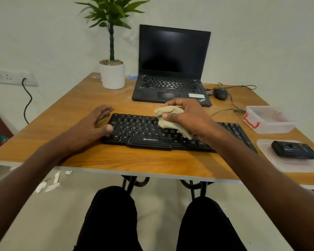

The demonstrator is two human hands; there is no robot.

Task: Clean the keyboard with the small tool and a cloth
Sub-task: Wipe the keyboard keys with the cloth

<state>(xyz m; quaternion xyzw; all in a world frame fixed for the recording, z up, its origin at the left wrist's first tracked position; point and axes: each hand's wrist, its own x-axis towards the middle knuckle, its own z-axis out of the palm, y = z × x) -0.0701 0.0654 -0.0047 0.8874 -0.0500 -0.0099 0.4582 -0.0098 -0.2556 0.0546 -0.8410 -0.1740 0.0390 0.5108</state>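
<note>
Keyboard: black keyboard (145, 132) lies flat on the wooden table (116, 160), near its front edge. Long axis runs left to right and skews a little, the right end sitting nearer the viewer than the left. The spacebar edge with the ZEBRONICS lettering faces the person; the function row points toward the laptop.
Cloth: beige cloth (168, 118), crumpled, lies on the middle keys of the keyboard. One corner trails down toward the bottom key row.
Right hand: right hand (184, 115) is over the keyboard's middle, thumb and curled fingers bunched round the cloth, gripping it against the keys.
Left hand: left hand (95, 124) is at the keyboard's left end, fingers spread and relaxed, holding nothing. The thumb tip rests at the left edge keys. Whether the fingers touch the table, cannot tell.
Small tool: cannot pick it out with certainty.
Laptop: open laptop (172, 69), dark screen, just behind the keyboard.
Plant: potted plant (112, 73), behind the keyboard to the left.
Mouse: black mouse (220, 93), behind the keyboard's right end.
Box: clear plastic box (269, 119), right of the keyboard.
Black device: black device (294, 151) on a clear lid (290, 163), just beside the keyboard's right end.
</note>
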